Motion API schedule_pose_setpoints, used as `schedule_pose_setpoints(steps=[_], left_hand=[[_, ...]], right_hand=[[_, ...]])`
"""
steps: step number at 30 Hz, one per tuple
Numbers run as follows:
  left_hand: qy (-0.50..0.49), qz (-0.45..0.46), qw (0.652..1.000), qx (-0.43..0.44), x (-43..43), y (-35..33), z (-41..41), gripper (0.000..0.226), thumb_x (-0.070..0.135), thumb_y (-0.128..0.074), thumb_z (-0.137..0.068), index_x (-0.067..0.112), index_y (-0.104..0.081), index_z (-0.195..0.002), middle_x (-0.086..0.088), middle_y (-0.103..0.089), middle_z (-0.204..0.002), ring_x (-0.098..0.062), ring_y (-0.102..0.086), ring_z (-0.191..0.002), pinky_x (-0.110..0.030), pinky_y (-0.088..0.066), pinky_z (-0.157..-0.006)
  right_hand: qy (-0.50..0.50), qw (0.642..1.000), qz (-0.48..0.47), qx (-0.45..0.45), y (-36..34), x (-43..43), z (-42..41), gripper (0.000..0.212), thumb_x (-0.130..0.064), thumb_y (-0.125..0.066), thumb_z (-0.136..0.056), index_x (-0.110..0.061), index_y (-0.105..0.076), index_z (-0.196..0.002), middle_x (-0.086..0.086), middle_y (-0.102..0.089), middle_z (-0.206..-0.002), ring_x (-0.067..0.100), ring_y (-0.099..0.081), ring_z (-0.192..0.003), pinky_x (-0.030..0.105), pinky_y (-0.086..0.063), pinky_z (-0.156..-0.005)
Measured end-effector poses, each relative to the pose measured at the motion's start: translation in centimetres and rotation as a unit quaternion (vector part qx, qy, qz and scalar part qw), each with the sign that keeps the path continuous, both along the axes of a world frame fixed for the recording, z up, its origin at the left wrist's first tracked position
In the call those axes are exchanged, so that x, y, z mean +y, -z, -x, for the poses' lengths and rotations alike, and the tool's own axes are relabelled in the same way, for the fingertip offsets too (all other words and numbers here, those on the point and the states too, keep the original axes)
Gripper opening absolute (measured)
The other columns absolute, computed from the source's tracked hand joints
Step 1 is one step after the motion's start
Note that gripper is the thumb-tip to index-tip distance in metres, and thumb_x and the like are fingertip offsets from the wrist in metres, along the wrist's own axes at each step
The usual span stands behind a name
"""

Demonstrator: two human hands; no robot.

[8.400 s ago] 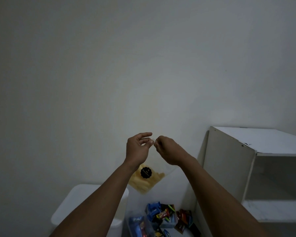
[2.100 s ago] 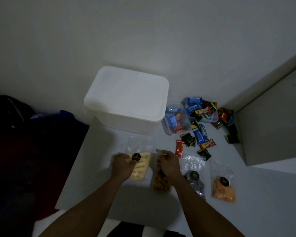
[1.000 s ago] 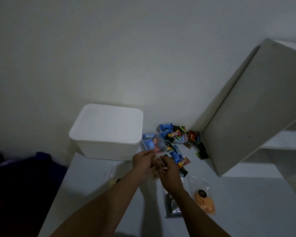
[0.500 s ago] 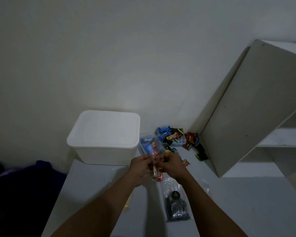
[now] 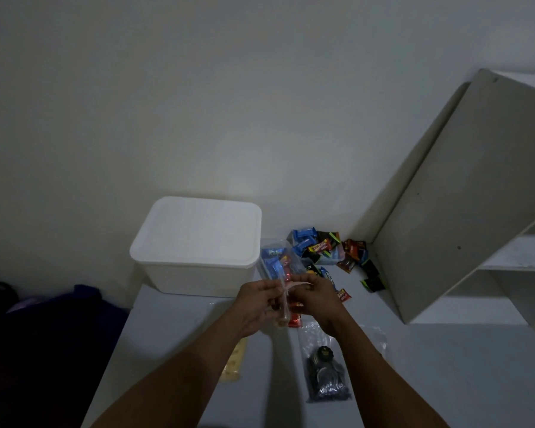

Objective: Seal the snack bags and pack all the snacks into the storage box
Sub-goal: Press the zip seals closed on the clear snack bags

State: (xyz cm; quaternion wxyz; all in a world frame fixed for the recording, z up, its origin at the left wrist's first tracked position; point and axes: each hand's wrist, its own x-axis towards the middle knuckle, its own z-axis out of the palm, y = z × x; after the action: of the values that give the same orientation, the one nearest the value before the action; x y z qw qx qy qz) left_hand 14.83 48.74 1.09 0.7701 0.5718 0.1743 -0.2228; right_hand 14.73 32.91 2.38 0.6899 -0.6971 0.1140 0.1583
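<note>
Dim room, grey floor (image 5: 445, 381), white storage box (image 5: 198, 242) against wall (image 5: 229, 103)

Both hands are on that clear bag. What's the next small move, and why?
Probably slide the pinch along the top edge to seal it: the left hand and right hand both pinch the clear snack bag near its top, and the storage box has its lid on.

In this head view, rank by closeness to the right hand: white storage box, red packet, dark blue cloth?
1. Red packet, just beneath the right hand.
2. White storage box, left, beyond the left hand.
3. Dark blue cloth, far left.
</note>
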Motion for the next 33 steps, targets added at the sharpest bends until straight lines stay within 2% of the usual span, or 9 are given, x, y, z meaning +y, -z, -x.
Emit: schedule_pose_setpoints(steps=[4,9,12,16,18,22,25,29,33], left_hand=[[0.056,-0.037,0.997,-0.029,0.1,-0.3,0.2,0.022,-0.009,-0.064,-0.082,-0.001,-0.072,-0.101,-0.026,-0.071,-0.099,-0.045,-0.067,-0.099,-0.061,-0.055,-0.083],[0.052,-0.044,0.997,-0.031,0.7,-0.5,-0.2,0.02,-0.005,-0.065,-0.085,-0.001,-0.07,-0.104,-0.021,-0.073,-0.094,-0.034,-0.071,-0.085,-0.049,-0.059,-0.076],[0.051,-0.061,0.996,-0.032,0.6,-0.5,-0.5,0.02,-0.005,-0.065,-0.084,0.001,-0.072,-0.101,-0.022,-0.073,-0.097,-0.037,-0.071,-0.091,-0.053,-0.059,-0.077],[0.002,-0.085,0.996,-0.039,0.5,-0.5,-1.2,0.029,-0.009,-0.064,-0.078,0.004,-0.063,-0.103,-0.027,-0.069,-0.098,-0.037,-0.068,-0.081,-0.06,-0.057,-0.075],[-0.005,-0.107,0.993,-0.053,0.5,-0.4,-1.5,0.025,-0.01,-0.063,-0.078,0.007,-0.064,-0.096,-0.023,-0.069,-0.095,-0.029,-0.066,-0.076,-0.055,-0.059,-0.074],[-0.007,-0.108,0.991,-0.077,0.1,-0.4,-1.2,0.023,-0.008,-0.069,-0.081,0.009,-0.069,-0.097,-0.01,-0.071,-0.091,-0.016,-0.065,-0.071,-0.026,-0.054,-0.057],[-0.002,-0.105,0.991,-0.084,0.0,-0.4,-1.1,0.031,-0.009,-0.075,-0.075,0.009,-0.069,-0.099,-0.008,-0.071,-0.09,-0.017,-0.067,-0.073,-0.027,-0.056,-0.06],[-0.014,-0.127,0.989,-0.079,0.2,0.1,-1.3,0.036,-0.015,-0.068,-0.074,0.013,-0.07,-0.096,-0.009,-0.07,-0.096,-0.019,-0.068,-0.08,-0.027,-0.056,-0.061],[-0.018,-0.127,0.989,-0.073,0.0,0.1,-1.4,0.041,-0.019,-0.064,-0.072,0.012,-0.07,-0.099,-0.008,-0.068,-0.094,-0.02,-0.066,-0.079,-0.028,-0.057,-0.063]], right_hand=[[-0.029,0.998,0.055,-0.01,-0.5,0.7,-0.4,0.019,-0.019,-0.07,-0.089,-0.003,-0.068,-0.1,0.014,-0.074,-0.093,0.028,-0.074,-0.085,0.038,-0.062,-0.069],[-0.02,0.998,0.062,0.004,-0.4,1.0,-0.9,0.016,-0.014,-0.057,-0.097,-0.003,-0.068,-0.101,0.015,-0.074,-0.096,0.028,-0.075,-0.083,0.043,-0.063,-0.071],[-0.026,0.995,0.092,-0.001,-0.7,1.3,-1.0,0.017,-0.015,-0.054,-0.099,-0.003,-0.066,-0.099,0.014,-0.073,-0.095,0.024,-0.074,-0.081,0.034,-0.062,-0.065],[-0.072,0.987,0.138,-0.029,-0.6,1.2,-1.2,0.009,-0.006,-0.063,-0.09,-0.006,-0.066,-0.099,0.015,-0.071,-0.097,0.027,-0.072,-0.089,0.041,-0.062,-0.075],[-0.111,0.977,0.178,-0.039,-0.4,1.1,-1.2,0.011,-0.006,-0.065,-0.088,-0.006,-0.068,-0.098,0.013,-0.072,-0.095,0.027,-0.072,-0.088,0.042,-0.062,-0.076],[-0.118,0.973,0.187,-0.065,-0.3,1.2,-1.2,0.015,-0.003,-0.065,-0.088,-0.006,-0.069,-0.102,0.013,-0.072,-0.094,0.024,-0.072,-0.081,0.036,-0.062,-0.07],[-0.128,0.973,0.183,-0.048,-0.2,1.2,-1.1,0.029,0.002,-0.069,-0.082,-0.006,-0.064,-0.109,0.014,-0.069,-0.1,0.022,-0.069,-0.081,0.024,-0.057,-0.063],[-0.113,0.973,0.198,-0.033,0.0,1.6,-1.0,0.036,0.005,-0.066,-0.083,-0.007,-0.059,-0.116,0.013,-0.066,-0.102,0.019,-0.068,-0.081,0.019,-0.055,-0.059],[-0.066,0.987,0.142,-0.033,0.5,1.2,-0.7,0.028,0.002,-0.063,-0.085,-0.013,-0.062,-0.109,0.014,-0.066,-0.101,0.026,-0.069,-0.088,0.035,-0.061,-0.073]])
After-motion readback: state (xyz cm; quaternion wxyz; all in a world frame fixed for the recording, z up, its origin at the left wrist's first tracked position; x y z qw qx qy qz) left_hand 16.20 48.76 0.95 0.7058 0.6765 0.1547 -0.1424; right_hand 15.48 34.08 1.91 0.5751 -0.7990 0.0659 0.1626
